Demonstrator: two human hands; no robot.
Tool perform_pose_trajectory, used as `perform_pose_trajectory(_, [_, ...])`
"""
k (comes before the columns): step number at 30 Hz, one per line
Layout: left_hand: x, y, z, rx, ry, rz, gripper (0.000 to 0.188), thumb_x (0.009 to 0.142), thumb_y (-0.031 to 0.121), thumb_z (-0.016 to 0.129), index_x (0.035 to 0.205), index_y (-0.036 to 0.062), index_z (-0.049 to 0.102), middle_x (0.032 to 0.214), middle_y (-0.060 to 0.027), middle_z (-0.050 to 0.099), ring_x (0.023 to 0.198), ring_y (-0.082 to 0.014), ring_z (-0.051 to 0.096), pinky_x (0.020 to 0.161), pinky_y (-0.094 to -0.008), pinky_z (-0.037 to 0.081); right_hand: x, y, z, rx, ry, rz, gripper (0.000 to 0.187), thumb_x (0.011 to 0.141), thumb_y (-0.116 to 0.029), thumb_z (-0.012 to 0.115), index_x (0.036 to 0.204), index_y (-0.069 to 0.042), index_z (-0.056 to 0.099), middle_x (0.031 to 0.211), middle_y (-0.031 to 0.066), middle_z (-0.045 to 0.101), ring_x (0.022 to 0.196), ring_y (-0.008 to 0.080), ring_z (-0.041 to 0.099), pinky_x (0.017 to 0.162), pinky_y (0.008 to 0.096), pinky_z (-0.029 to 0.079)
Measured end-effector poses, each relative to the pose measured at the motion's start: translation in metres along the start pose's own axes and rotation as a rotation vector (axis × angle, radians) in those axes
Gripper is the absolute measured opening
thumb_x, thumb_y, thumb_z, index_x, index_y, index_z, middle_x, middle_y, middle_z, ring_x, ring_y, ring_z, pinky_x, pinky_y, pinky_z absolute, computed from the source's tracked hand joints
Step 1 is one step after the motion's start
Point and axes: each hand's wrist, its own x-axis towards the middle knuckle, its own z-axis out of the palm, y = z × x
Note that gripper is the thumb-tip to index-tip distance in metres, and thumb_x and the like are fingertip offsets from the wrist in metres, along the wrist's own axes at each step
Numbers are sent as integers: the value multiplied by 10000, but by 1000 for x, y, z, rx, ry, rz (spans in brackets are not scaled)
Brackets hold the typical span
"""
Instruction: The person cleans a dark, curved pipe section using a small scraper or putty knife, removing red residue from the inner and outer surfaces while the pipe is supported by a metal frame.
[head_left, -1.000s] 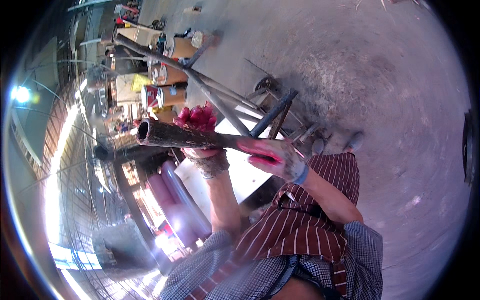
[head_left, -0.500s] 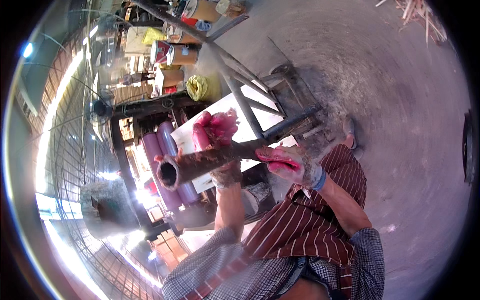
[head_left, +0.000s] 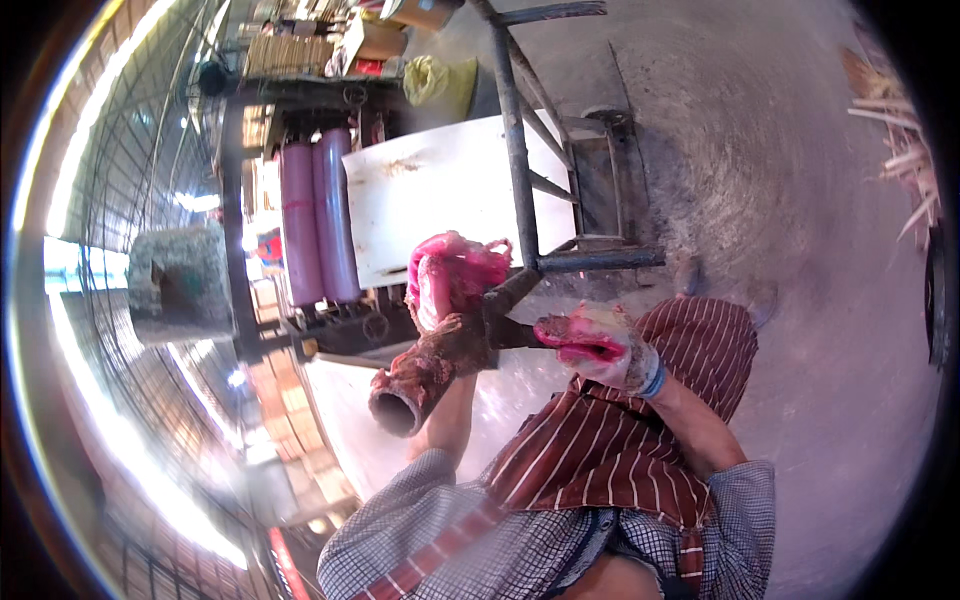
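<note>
A short metal pipe (head_left: 440, 360), crusted with reddish-brown residue, slants in front of me with its open end toward the lower left. My left hand (head_left: 455, 275), in a pink-stained glove, curls around it from behind; the wrist passes beneath and the bent fingers show above. Closed in a fist to its right is my right hand (head_left: 600, 352), in a whitish glove stained red. A dark, tapering tool (head_left: 516, 335) runs from that fist to the pipe's side; its exact kind is hidden. The pipe's far end overlaps the corner of a dark metal frame (head_left: 600, 260).
Beyond the hands are a white board (head_left: 440, 200) and two purple rollers (head_left: 318, 220) of a machine. A yellow sack (head_left: 440, 85) stands behind. Left is a grey block-like object (head_left: 180, 285). Wood strips (head_left: 905, 150) lie on the floor at far right.
My view has turned, shifting the frame and rollers. The pipe now slants more steeply, its open end lower and further right. My right fist has moved away from the pipe, exposing the dark tool.
</note>
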Motion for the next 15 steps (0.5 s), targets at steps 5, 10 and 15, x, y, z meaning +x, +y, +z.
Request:
perform_pose_trajectory(5, [-23, 6, 20, -138, 165, 74, 417, 1028, 450, 532, 1173, 70, 622, 906, -58, 636, 858, -235, 567, 677, -285, 470, 7, 7, -49, 304, -156, 91, 352, 879, -182, 734, 1199, -45, 682, 983, 63, 699, 890, 221, 672, 814, 351, 544])
perform_pose_trajectory(10, [-40, 1, 34, -140, 474, 321, 399, 1030, 433, 526, 1159, 70, 629, 933, -72, 645, 907, -288, 592, 896, -407, 504, 14, 5, -101, 687, -422, 582, 537, 1003, -269, 614, 1471, -50, 466, 979, 24, 674, 801, 87, 618, 737, 263, 539])
perform_pose_trajectory(15, [-44, 6, 45, -217, 587, 370, 401, 1044, 390, 490, 1207, 46, 617, 1039, -115, 691, 984, -320, 674, 904, -432, 553, 62, 4, -112, 566, -663, 649, 448, 1017, -306, 600, 1369, -32, 560, 1166, 69, 654, 736, 91, 588, 683, 248, 520])
